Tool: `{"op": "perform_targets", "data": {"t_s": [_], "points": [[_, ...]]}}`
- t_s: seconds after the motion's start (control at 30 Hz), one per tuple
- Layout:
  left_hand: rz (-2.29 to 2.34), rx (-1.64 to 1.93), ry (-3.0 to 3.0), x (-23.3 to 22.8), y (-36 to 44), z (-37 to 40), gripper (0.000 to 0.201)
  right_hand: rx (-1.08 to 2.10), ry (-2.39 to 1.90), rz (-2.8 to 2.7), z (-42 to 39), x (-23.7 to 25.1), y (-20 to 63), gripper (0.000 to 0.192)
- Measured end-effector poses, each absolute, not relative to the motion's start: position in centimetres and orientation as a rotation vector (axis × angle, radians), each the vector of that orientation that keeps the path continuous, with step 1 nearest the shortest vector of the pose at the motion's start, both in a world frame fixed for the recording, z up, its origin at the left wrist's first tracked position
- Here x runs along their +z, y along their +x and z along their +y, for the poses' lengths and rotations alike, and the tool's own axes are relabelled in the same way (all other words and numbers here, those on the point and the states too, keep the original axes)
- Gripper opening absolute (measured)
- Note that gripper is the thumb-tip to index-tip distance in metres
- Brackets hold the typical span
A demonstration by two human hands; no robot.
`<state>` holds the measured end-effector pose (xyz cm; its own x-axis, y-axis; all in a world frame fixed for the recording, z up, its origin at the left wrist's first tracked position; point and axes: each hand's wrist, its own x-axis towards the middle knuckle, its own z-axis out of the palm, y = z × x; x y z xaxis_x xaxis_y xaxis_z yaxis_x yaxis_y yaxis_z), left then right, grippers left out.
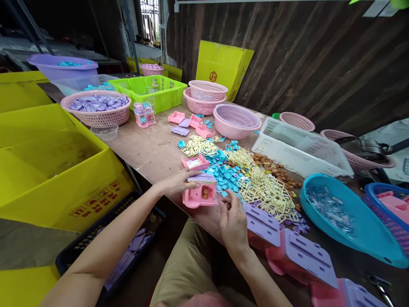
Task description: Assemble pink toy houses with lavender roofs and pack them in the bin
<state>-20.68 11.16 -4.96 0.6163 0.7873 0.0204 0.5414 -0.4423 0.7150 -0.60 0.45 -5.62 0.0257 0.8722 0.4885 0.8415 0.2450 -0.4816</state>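
The left hand [177, 182] has its fingers wrapped over the purple top of a pink toy house [191, 197], near the table's [153, 138] front edge. The right hand [234, 221] curls close beside; whether its fingers pinch anything, I can't tell. Blue pieces [223, 174] lie beyond, 3 purple-topped toys [308, 251] rightward.

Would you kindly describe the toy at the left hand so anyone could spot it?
On the brown table, find the heap of blue pieces. Beside it, at the table's near edge, the left hand touches a pink toy with a purple top. Unlike its neighbours, it shows a small brown figure in its side.
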Motion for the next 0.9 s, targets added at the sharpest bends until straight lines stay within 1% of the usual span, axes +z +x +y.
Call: {"op": "perform_targets", "data": {"t_s": [0.07, 0.13, 0.27, 0.43, 0.57, 0.67, 0.77, 0.9], "points": [[1.035, 0.452, 2.159, -4.8, -21.0, 11.1, 0.057, 0.274, -1.497, -1.724, 1.0, -6.8, -1.3, 0.031], [1.046, 0.434, 2.162, -4.5, -20.9, 11.0, 0.057, 0.384, -1.512, -1.645, 1.8, -7.9, -2.0, 0.032], [1.076, 0.412, 2.204, -3.7, -20.2, 11.1, 0.059, 0.573, -1.574, -1.496, 3.2, -10.0, -2.8, 0.056], [1.052, 0.381, 2.231, -3.4, -18.9, 11.4, 0.076, 0.681, -1.565, -1.511, 3.4, -10.4, -2.9, 0.066], [1.116, 0.383, 2.255, -3.4, -18.5, 11.4, 0.072, 0.6, -1.682, -1.532, 3.3, -9.3, -3.3, 0.057], [1.136, 0.351, 2.284, -3.0, -18.5, 11.2, 0.063, 0.518, -1.748, -1.54, 3.5, -8.8, -3.9, 0.054], [1.157, 0.326, 2.295, -2.6, -18.4, 10.7, 0.053, 0.462, -1.766, -1.532, 3.2, -8.7, -4.5, 0.055], [1.132, 0.353, 2.362, -2.8, -18.6, 9.9, 0.058, 0.31, -1.704, -1.603, 1.0, -8.4, -4.9, 0.059]]}}
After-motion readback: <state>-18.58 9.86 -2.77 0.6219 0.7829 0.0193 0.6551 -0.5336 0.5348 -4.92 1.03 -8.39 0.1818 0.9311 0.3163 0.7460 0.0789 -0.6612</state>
